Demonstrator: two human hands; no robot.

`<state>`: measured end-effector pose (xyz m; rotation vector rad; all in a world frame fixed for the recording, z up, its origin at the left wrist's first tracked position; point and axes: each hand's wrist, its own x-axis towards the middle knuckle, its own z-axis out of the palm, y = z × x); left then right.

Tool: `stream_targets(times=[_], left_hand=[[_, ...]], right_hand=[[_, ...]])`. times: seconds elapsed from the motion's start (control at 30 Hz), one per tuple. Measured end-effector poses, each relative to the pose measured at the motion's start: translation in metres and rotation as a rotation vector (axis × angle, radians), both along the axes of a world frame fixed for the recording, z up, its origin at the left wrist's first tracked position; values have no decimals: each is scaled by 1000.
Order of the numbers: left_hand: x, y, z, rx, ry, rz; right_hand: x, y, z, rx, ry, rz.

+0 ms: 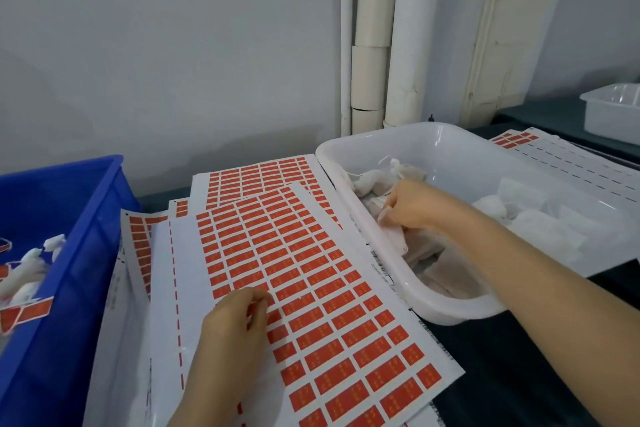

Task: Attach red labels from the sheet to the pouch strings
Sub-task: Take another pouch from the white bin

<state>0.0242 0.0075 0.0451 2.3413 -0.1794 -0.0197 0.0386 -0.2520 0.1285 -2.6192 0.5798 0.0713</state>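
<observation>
Two hands (235, 319) (412, 204), three bins (349, 146) (86, 184) (599, 97)

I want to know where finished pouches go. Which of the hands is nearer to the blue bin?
Left. The left hand rests on the label sheet, beside the blue bin; the right hand is far across, inside the white tub.

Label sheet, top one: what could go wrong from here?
1. The top label sheet lies loose on a fanned stack; the left hand picking at a label may drag it askew.
2. The right hand digs in the white tub of tangled pouches; it may lift several.
</observation>
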Motion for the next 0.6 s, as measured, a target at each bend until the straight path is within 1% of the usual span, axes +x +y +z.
stream_targets(times=[0.1,0.13,0.27,0.33,0.4,0.43,0.53,0.6], left_hand=[[0,2,3,-27,17,54],[0,4,7,-31,21,67],[1,12,29,-58,-55,76],[-1,14,44,-131,-99,39],[-6,14,59,-202,-150,-50],[-9,14,65,-242,-171,-105],[-13,15,71,-438,-215,-279],[-7,18,68,-563,-114,-370]], right_hand=[[-9,2,24,223,-135,-42],[-13,4,33,269,-187,-33],[-27,20,75,278,-450,65],[-32,34,90,419,-528,115],[-35,53,95,562,-512,202],[-36,63,93,578,-471,262],[-34,93,72,464,-332,469],[-29,111,52,449,-275,540]])
